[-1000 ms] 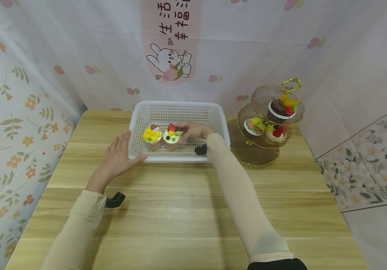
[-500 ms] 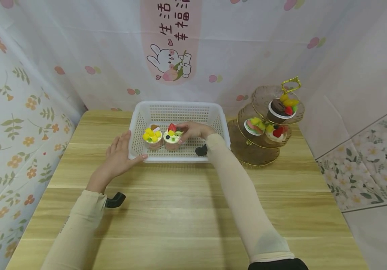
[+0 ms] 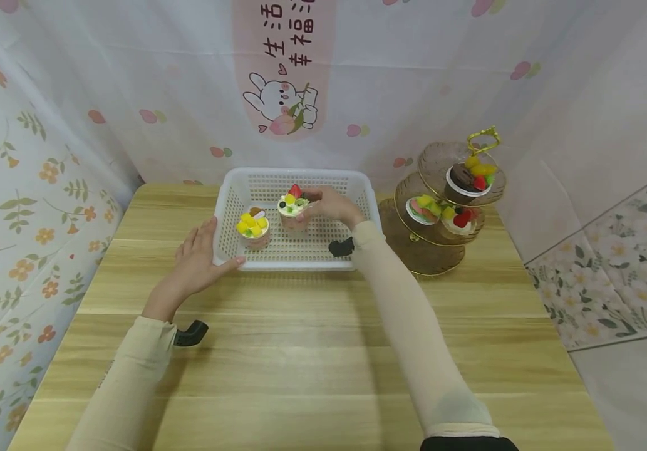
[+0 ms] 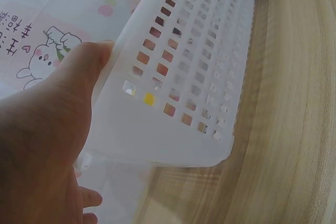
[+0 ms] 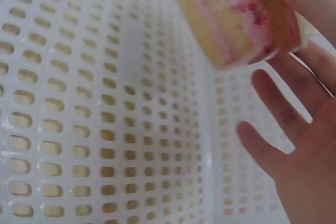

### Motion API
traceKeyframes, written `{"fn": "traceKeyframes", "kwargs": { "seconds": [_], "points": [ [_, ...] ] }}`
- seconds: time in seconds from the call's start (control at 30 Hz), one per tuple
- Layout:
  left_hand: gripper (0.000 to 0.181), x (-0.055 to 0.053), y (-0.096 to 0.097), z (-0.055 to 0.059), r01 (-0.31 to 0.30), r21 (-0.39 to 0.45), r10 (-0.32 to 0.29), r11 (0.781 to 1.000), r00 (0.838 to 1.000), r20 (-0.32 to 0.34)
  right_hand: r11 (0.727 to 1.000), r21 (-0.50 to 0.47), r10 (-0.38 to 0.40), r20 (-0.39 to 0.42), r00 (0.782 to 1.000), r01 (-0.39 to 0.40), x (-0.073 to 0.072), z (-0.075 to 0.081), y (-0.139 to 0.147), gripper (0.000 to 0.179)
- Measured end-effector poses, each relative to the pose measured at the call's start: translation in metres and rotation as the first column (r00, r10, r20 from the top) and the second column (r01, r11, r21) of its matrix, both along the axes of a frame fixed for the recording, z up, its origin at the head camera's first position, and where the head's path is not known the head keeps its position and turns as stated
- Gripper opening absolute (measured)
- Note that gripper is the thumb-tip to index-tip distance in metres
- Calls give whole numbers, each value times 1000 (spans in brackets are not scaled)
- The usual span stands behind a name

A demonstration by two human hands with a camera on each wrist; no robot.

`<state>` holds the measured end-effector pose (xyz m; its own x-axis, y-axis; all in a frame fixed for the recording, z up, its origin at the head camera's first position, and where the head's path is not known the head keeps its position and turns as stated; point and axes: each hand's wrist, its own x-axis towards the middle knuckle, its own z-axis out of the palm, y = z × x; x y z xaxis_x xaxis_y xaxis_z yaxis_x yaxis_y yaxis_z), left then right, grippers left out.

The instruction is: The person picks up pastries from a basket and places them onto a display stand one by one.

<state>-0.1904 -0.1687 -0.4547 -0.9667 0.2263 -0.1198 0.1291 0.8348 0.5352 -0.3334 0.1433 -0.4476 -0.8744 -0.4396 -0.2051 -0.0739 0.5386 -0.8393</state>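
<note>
In the head view, my right hand [image 3: 331,206] grips a dessert cup [image 3: 293,216] topped with a strawberry, cream, yellow fruit and a blueberry. It is held inside a white plastic basket [image 3: 300,265]. The right wrist view shows the cup's pink and yellow layered side [image 5: 239,14], raised above the basket floor, with the lower fingers spread beside it. A second dessert cup [image 3: 253,229] with yellow fruit cubes and a biscuit stands at the basket's left. My left hand [image 3: 196,263] rests against the basket's front left corner, thumb on the rim, fingers extended along the left side.
A tiered dessert stand [image 3: 430,257] with gold edges stands right of the basket. Its upper tier bears a chocolate cupcake [image 3: 466,181]; two fruit-topped desserts sit on the middle tier. A patterned curtain [image 3: 176,81] hangs behind the wooden table [image 3: 289,363].
My right hand has lifted the strawberry-topped dessert cup and shifted it slightly back and to the right, away from the other cup. My left hand has stayed at the basket corner.
</note>
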Motion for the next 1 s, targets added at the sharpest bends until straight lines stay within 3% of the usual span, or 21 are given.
{"fn": "traceKeyframes", "kwargs": {
  "seconds": [0.23,0.43,0.57,0.67,0.77,0.8,0.9,1.0],
  "points": [
    [110,0,-1,1,5,0,-5,1000,1000,-1,980,-136,-162,-149,975,142,11,27,1,64],
    [111,0,-1,1,9,-6,-9,1000,1000,2,941,-233,-303,-267,915,244,35,47,4,63],
    [110,1,-1,2,11,-12,-11,1000,1000,-1,898,-315,-411,-348,842,308,57,58,7,63],
    [110,1,0,1,9,-5,-9,1000,1000,-6,855,-370,-499,-400,769,363,78,66,11,61],
    [110,0,0,0,14,2,-14,1000,1000,-9,817,-407,-571,-471,672,409,98,70,22,60],
    [110,0,0,0,18,7,-17,1000,1000,-7,803,-415,-592,-476,651,427,106,73,25,59],
    [110,0,0,0,21,13,-21,1000,1000,-7,769,-438,-638,-471,610,466,130,83,35,58],
    [110,1,0,1,17,20,-17,1000,1000,-5,732,-460,-678,-427,598,502,153,94,45,59]
  ]
}}
